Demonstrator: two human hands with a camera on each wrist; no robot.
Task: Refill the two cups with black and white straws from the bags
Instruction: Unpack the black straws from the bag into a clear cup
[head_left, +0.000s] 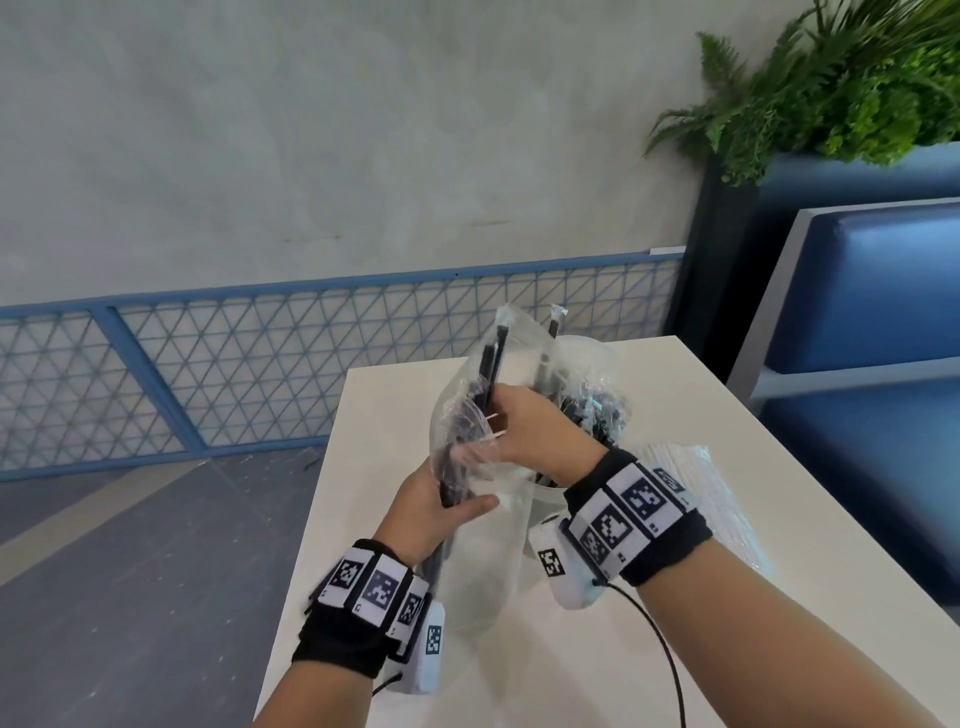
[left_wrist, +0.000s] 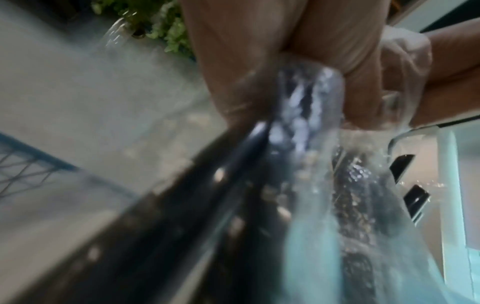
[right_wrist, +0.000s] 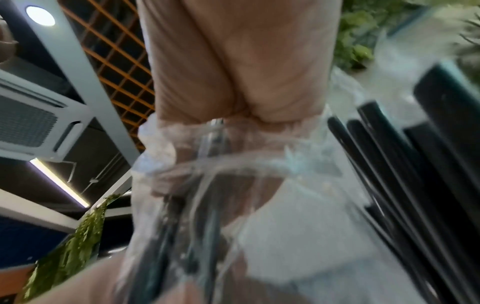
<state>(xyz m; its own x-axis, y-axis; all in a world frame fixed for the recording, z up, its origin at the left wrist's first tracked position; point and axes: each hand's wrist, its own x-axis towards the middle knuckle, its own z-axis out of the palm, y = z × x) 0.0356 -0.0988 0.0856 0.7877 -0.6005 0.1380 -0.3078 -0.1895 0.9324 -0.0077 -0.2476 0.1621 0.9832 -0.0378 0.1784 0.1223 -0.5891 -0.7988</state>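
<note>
Black straws: a bundle of thin, individually wrapped sticks, standing up out of a clear bag held above the tabletop. Judged light and fairly stiff along their length, easily bent or kinked if squeezed sideways; the film wrappers look slippery, so a hold round the middle of the bundle seems safer than at the tips.

Bag: soft, crinkly, see-through plastic, likely to slide on itself. The left hand clasps its lower part, fingers wrapped round film and straw ends together. The right hand, just above the left, is curled round a few straws at the mouth of the bag, apparently drawing them up.

Cup: clear, just beyond the right hand, already holding dark straws.

White straws: a second packet lying flat on the tabletop, right of the right wrist, untouched.

Surroundings: blue bench and green plant, further right.
</note>
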